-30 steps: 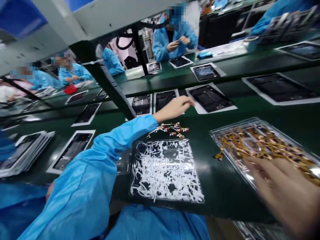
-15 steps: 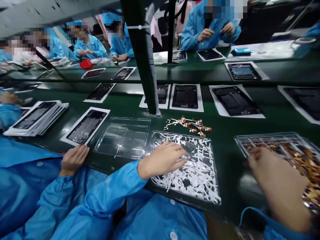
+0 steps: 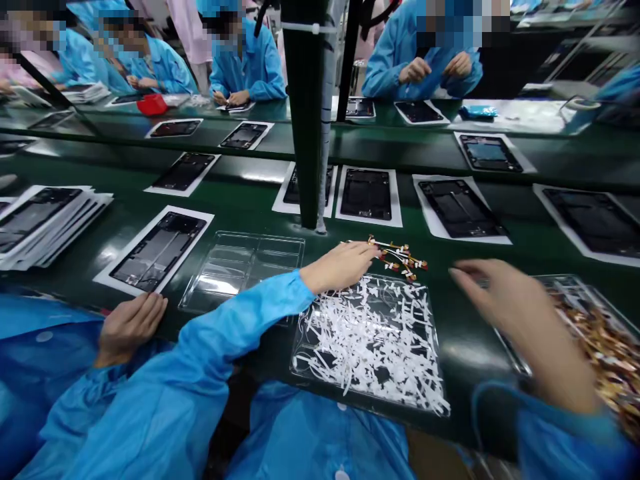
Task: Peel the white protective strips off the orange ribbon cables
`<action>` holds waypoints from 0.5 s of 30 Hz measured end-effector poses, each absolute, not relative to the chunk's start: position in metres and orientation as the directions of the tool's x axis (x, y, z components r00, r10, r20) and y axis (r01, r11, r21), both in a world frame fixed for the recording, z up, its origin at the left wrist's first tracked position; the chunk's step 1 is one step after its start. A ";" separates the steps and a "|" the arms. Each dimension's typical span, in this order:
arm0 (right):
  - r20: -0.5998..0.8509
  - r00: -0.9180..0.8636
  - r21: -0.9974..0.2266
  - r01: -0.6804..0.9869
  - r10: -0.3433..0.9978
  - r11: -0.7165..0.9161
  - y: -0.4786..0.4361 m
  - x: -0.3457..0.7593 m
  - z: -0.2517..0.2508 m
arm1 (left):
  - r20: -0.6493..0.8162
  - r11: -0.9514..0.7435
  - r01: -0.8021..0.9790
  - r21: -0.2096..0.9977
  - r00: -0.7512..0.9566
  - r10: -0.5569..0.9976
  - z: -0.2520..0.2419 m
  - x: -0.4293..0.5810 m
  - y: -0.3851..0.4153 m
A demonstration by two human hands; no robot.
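My left hand is over the left end of a small pile of flex cables, orange and white, lying on the green bench. Its fingers are pressed together and point down at the pile; their tips are hidden, so any held piece does not show. Below that wrist is a clear plastic tray strewn with white paper strips. My right hand hovers at the near left edge of another clear tray full of orange flex cables. Motion smears its fingers, and its grip is unclear.
An empty clear tray lies left. Black tablet housings on white sheets line the bench, with a stack far left. A dark post rises mid-bench. A co-worker's hand rests at left; others sit opposite.
My left hand has moved from above the paper strips up to the flex cable pile. My right hand has drawn left, away from the cable tray. The view has turned slightly.
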State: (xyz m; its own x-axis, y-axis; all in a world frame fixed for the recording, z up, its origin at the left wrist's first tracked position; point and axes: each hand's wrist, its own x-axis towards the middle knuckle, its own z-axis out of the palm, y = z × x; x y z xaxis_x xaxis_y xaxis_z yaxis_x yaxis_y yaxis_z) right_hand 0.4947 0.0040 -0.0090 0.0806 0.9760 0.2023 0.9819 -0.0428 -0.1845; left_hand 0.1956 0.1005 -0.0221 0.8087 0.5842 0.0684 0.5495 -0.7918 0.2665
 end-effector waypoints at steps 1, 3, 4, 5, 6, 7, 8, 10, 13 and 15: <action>0.194 0.031 -0.182 0.983 0.980 0.005 0.025 0.473 -0.018 | 0.069 -0.815 0.534 0.226 0.826 0.560 -0.031 0.205 0.113; 0.179 -0.030 -0.165 0.984 0.983 0.061 0.061 0.441 -0.034 | 0.059 -0.817 0.543 0.195 0.825 0.562 -0.047 0.217 0.133; 0.168 -0.055 -0.159 0.984 0.984 0.082 0.074 0.433 -0.040 | 0.051 -0.814 0.550 0.188 0.822 0.567 -0.055 0.219 0.141; 0.159 -0.069 -0.156 0.983 0.985 0.095 0.082 0.430 -0.044 | 0.045 -0.809 0.558 0.186 0.818 0.574 -0.061 0.219 0.147; 0.149 -0.077 -0.159 0.982 0.986 0.101 0.087 0.432 -0.046 | 0.040 -0.806 0.562 0.184 0.815 0.578 -0.066 0.216 0.151; 0.139 -0.079 -0.167 0.981 0.987 0.102 0.090 0.436 -0.047 | 0.037 -0.803 0.567 0.184 0.812 0.582 -0.070 0.213 0.154; 0.123 -0.079 -0.181 0.978 0.989 0.100 0.090 0.442 -0.048 | 0.036 -0.799 0.572 0.186 0.809 0.587 -0.072 0.210 0.155; 0.077 -0.087 -0.213 0.972 0.993 0.102 0.090 0.454 -0.049 | 0.037 -0.789 0.583 0.192 0.799 0.600 -0.074 0.205 0.156; 0.021 -0.123 -0.233 0.964 0.992 0.124 0.091 0.457 -0.057 | 0.046 -0.784 0.585 0.207 0.795 0.605 -0.073 0.206 0.155; 0.019 -0.138 -0.215 0.967 0.990 0.138 0.093 0.452 -0.064 | 0.046 -0.794 0.569 0.213 0.806 0.590 -0.072 0.210 0.155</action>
